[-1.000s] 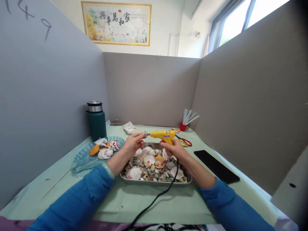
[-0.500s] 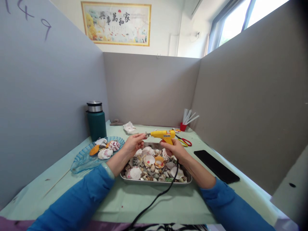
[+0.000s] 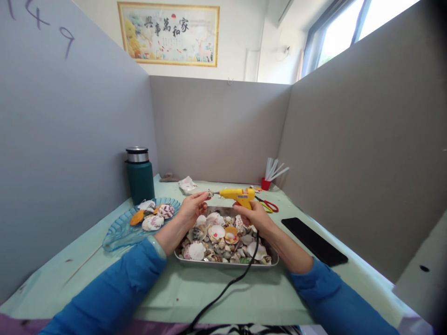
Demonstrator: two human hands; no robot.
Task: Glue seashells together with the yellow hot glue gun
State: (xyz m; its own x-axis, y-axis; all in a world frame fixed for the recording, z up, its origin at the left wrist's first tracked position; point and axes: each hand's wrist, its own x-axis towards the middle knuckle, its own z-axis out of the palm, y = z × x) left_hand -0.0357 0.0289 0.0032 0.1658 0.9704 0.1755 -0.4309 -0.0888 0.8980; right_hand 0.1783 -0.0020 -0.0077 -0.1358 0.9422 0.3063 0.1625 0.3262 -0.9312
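Observation:
My right hand is wrapped round the handle of a yellow hot glue gun, whose nozzle points left. Between the fingertips of my left hand is a small shell, pinched right at the nozzle tip; whether the two touch I cannot tell. Both hands are above a metal tray heaped with shells of many kinds. From the gun's handle a black cord runs down over the tray's front rim towards me.
A blue plate with several shells lies left, a stick beside it. Behind it stands a green bottle. Right are a black phone-like slab, scissors and a red cup of glue sticks. Grey panels enclose the table.
My left hand has shifted very slightly left with the small shell, and a little more of the nozzle shows. The right hand holds the glue gun almost still.

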